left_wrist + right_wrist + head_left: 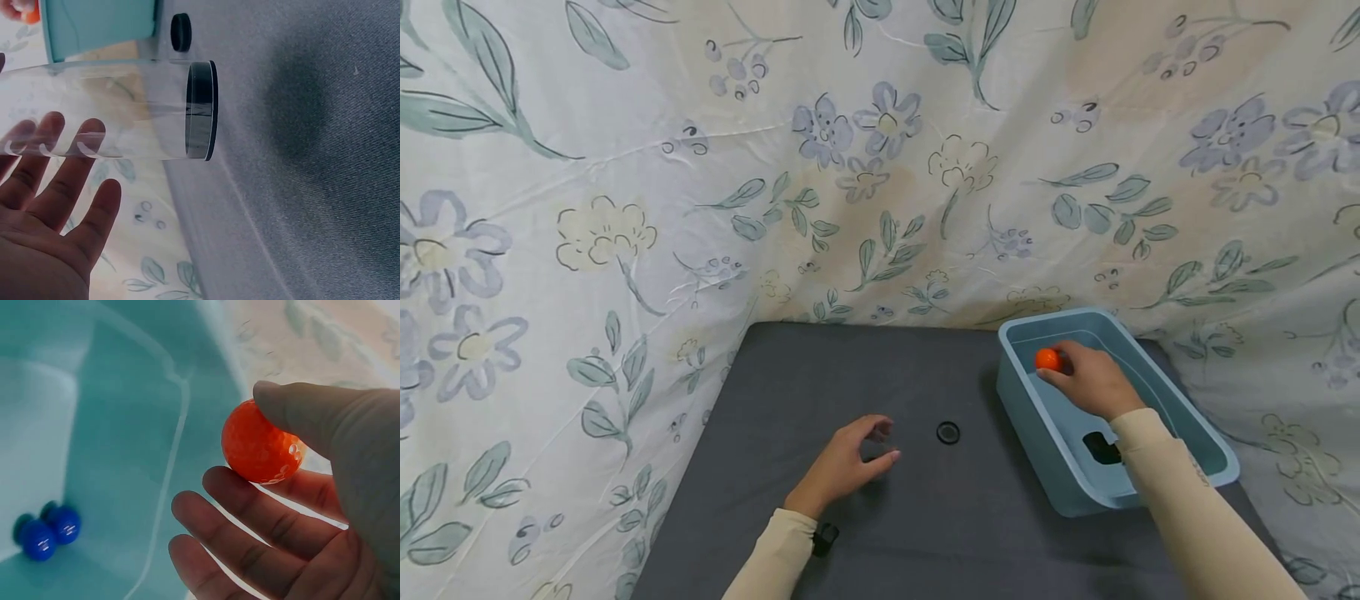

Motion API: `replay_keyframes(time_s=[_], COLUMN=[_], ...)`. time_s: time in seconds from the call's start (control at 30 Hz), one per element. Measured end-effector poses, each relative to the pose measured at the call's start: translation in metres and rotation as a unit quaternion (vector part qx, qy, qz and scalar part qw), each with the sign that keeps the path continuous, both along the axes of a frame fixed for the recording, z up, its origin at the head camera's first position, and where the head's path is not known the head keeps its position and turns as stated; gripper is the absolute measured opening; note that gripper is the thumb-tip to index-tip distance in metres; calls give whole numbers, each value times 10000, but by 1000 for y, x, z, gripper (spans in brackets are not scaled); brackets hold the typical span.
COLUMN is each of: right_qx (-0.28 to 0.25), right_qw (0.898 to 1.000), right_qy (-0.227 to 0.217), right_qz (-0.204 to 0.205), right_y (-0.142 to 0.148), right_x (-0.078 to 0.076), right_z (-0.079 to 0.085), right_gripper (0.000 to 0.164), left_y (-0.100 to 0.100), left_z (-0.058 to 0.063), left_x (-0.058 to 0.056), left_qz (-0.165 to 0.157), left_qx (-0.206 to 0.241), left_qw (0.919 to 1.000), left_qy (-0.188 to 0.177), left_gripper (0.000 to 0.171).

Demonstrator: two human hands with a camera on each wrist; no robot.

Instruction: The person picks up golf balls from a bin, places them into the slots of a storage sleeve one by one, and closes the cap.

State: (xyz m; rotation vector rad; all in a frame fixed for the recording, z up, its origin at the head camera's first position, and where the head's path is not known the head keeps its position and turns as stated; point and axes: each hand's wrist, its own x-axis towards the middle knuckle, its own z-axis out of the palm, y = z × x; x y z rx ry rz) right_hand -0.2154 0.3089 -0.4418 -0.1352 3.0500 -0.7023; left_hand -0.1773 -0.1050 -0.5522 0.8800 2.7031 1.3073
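The right hand (1093, 383) has its grip clamped on an orange dimpled ball (259, 442), over the light-blue plastic bin (1033, 442) near its left edge; two shiny blue balls (39, 540) lie inside. The left hand (841, 460)'s grip is around a clear, black-ended tube (147, 106) above the dark grey table (790, 379). A round black lid (181, 32) lies between left hand and bin, with open room to the table's far edge.
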Motion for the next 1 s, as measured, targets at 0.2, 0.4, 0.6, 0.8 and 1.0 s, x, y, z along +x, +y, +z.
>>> replay_keyframes(time_s=[0.2,0.4,0.6,0.8,1.0], right_qx=[-331,-547,-945,-1410,-1954], right_qw=[9992,9975,9939,9863,9759], right_qy=[235,433,429,490,424], right_qz=[46,137,381,704,871], right_y=[-19,-40,-63,-95,-120], right_x=[7,11,15,24,29], right_z=[16,22,15,-3,-17], right_gripper=[58,59,55,52,50], left_y=[3,5,7,9,11], left_z=[1,2,4,7,7], left_x=[-1,-2,-2,-2,-3], left_qz=[-20,-25,29,-34,-23], left_qx=[-7,-25,-78,-23,-2], left_qw=[9999,9997,9997,9999,9999], left_qy=[-119,-228,-225,-147,-110], left_gripper=[48,49,49,49,48])
